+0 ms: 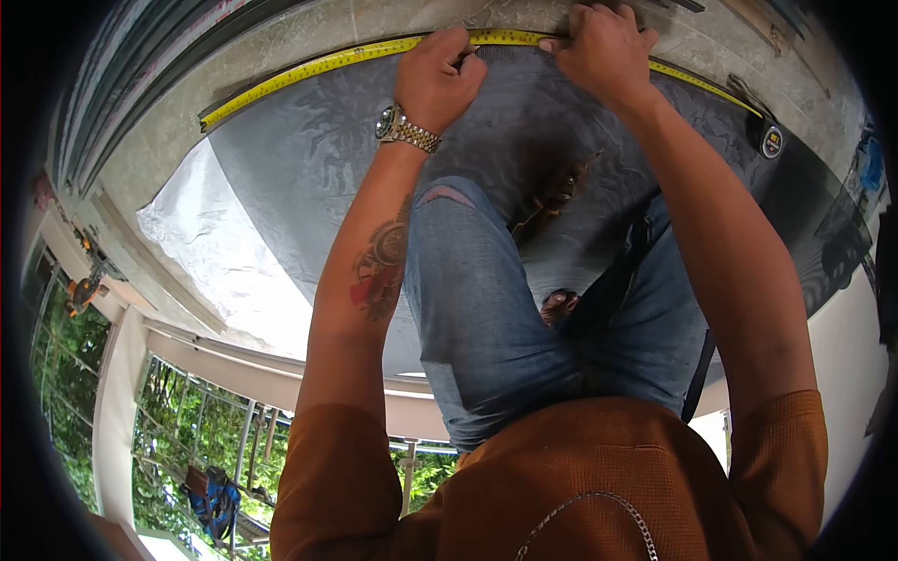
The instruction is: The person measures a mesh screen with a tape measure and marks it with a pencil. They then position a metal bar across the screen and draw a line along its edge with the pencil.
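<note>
Brown shirt (580, 477) nearest, 2 hands at yellow tape (323, 64).
Left hand (438, 79) curled, right hand (603, 54) bent; I can't tell what either grips. I'd keep yellow tape flat along mesh (309, 150).

Greenery (173, 402): brightly daylit at lower left
White sheet (220, 238): washed out by glare
Dark mesh (318, 140): streaked with sheen, deeply shadowed between the legs (477, 290)
Frame edges: strongly curved, blackened at corners
</note>
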